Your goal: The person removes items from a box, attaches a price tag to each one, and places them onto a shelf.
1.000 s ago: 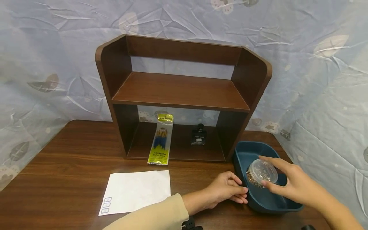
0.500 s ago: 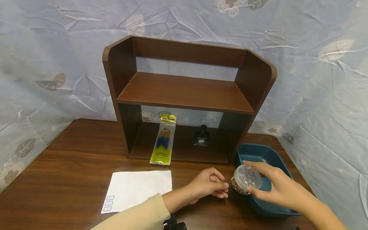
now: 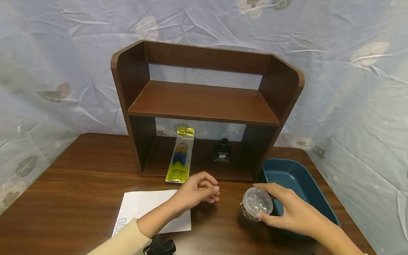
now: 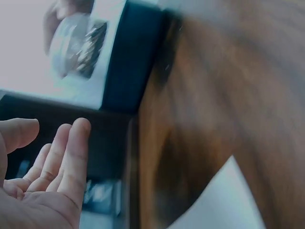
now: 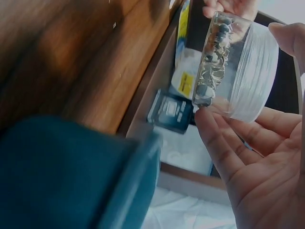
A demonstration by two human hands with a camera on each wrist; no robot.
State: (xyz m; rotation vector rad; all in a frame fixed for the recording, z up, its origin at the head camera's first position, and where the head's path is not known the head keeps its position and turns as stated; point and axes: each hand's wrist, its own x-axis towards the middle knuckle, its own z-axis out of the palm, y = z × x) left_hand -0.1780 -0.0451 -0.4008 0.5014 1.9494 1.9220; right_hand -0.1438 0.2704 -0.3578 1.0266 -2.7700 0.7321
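My right hand (image 3: pixel 293 209) grips a clear round jar (image 3: pixel 256 203) with a screw lid, its thumb and fingers on opposite sides. Small metallic bits lie inside the jar, which the right wrist view (image 5: pixel 228 67) shows from the side, raised off the table. To its right stands a teal bin (image 3: pixel 294 177). My left hand (image 3: pixel 194 193) hovers over the table near the right edge of a white sheet (image 3: pixel 146 205), holding nothing. Its fingers are loosely bent in the left wrist view (image 4: pixel 52 171).
A brown two-tier shelf (image 3: pixel 204 102) stands at the back. On its lower level are a packet of artist brushes (image 3: pixel 180 156), leaning out over the front edge, and a dark bottle (image 3: pixel 222 151). Patterned cloth (image 3: pixel 63 71) hangs behind and beside the table.
My right hand has carried the jar leftward out of the bin to over the table. My left hand has moved left, away from the bin, toward the white sheet.
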